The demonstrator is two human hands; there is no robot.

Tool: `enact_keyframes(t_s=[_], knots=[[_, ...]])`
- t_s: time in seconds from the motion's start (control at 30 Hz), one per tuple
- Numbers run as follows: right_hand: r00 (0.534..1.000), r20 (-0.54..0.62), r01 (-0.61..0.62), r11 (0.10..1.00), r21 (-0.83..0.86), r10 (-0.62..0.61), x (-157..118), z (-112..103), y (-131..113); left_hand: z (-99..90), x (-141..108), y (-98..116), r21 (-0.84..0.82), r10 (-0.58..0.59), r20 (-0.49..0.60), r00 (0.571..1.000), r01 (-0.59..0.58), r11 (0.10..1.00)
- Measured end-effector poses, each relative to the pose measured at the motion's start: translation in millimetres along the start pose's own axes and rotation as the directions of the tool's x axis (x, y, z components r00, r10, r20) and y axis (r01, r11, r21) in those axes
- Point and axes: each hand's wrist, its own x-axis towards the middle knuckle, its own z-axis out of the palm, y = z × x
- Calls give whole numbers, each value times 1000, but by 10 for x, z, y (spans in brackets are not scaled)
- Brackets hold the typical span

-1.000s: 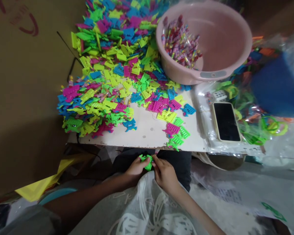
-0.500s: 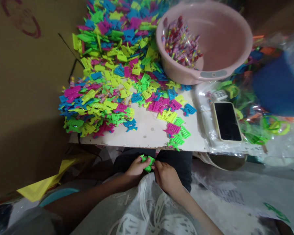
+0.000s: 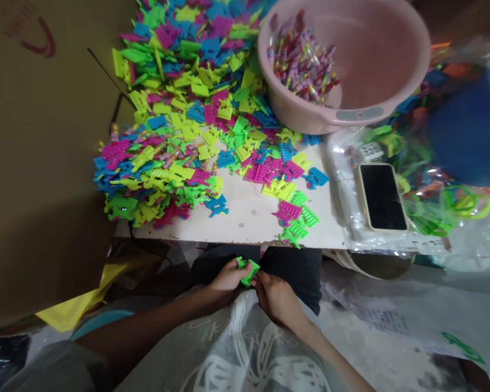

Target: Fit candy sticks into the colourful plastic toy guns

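Observation:
A bright green plastic piece [image 3: 250, 273] is held over my lap, below the table's front edge. My left hand [image 3: 228, 277] grips its left side, thumb on top. The fingers of my right hand [image 3: 275, 294] are pinched together at its right edge; any small part between them is hidden. On the white table [image 3: 249, 223] lie several loose green, pink, blue and yellow plastic pieces [image 3: 298, 218]. Larger heaps of such pieces [image 3: 159, 179] spread to the left and back.
A pink basin [image 3: 379, 60] with small colourful sticks [image 3: 306, 65] stands at the back. To the right, a phone [image 3: 383, 197] lies on clear plastic bags [image 3: 347, 201], near a blue object [image 3: 469, 130]. A cardboard wall [image 3: 44, 163] rises at the left.
The camera view has shifted slightly. The green piece is turned a little between my hands, which stay almost in the same place.

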Motion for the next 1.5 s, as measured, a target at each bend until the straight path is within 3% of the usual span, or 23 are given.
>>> enact_keyframes(t_s=[0.2, 0.3, 0.33, 0.4, 0.43, 0.5, 0.57, 0.6, 0.63, 0.67, 0.73, 0.8, 0.87, 0.9, 0.97, 1.07, 1.17, 1.23, 1.33, 1.4, 1.5], knots=[[996, -70, -48, 994, 97, 54, 28, -136, 17, 74, -156, 239, 58, 91, 60, 994, -95, 994], [976, -218, 40, 958, 286, 25, 55, -281, 172, 81, -324, 587, 235, 318, 147, 937, -345, 908], [956, -293, 72, 944, 322, 28, 72, -342, 241, 66, -382, 751, 332, 427, 182, 886, -464, 821], [905, -421, 100, 930, 355, 64, 115, -478, 373, 3, -495, 1145, 521, 633, 250, 733, -653, 550], [882, -464, 101, 928, 358, 83, 140, -548, 428, -46, -549, 1368, 597, 717, 284, 637, -703, 388], [858, -505, 102, 934, 341, 90, 197, -680, 503, -175, -650, 1836, 699, 827, 397, 397, -715, 8], [858, -512, 126, 945, 303, 50, 272, -779, 533, -333, -730, 2285, 803, 855, 446, 264, -539, -253], [863, -505, 143, 948, 285, 22, 321, -813, 539, -418, -758, 2483, 858, 860, 439, 259, -404, -316], [866, -499, 164, 949, 268, -8, 379, -839, 543, -506, -776, 2657, 903, 897, 394, 200, -268, -337], [867, -497, 180, 951, 250, -33, 449, -859, 549, -594, -781, 2802, 931, 916, 356, 186, -157, -330], [865, -498, 177, 966, 190, -61, 621, -901, 575, -769, -759, 2997, 957, 938, 279, 205, 16, -288], [861, -505, 128, 985, 113, -54, 833, -976, 621, -934, -699, 3072, 959, 929, 201, 312, 132, -252], [858, -513, 69, 996, 53, -32, 1078, -1107, 668, -1080, -625, 3064, 955, 892, 132, 432, 185, -231], [856, -516, 46, 999, 30, -24, 1209, -1194, 685, -1142, -592, 3044, 955, 875, 113, 471, 191, -226], [857, -515, 0, 1000, -25, -13, 1481, -1394, 692, -1231, -548, 2995, 958, 864, 101, 493, 187, -218], [874, -486, -67, 990, -125, -2, 1892, -1690, 625, -1237, -547, 2909, 967, 896, 105, 431, 168, -194], [906, -418, -170, 962, -212, 68, 2267, -1889, 515, -1029, -571, 2720, 976, 936, 186, 299, 51, -210], [915, -370, -267, 930, -252, 163, 2477, -1971, 456, -786, -553, 2506, 940, 910, 337, 243, -138, -312], [913, -306, -362, 883, -300, 270, 2704, -2067, 405, -371, -453, 2152, 835, 784, 532, 320, -350, -425], [914, -276, -380, 866, -324, 298, 2776, -2121, 384, -127, -352, 2006, 821, 702, 567, 431, -366, -439], [921, -256, -369, 866, -337, 292, 2737, -2164, 347, 141, -179, 2022, 861, 666, 505, 549, -266, -433]])
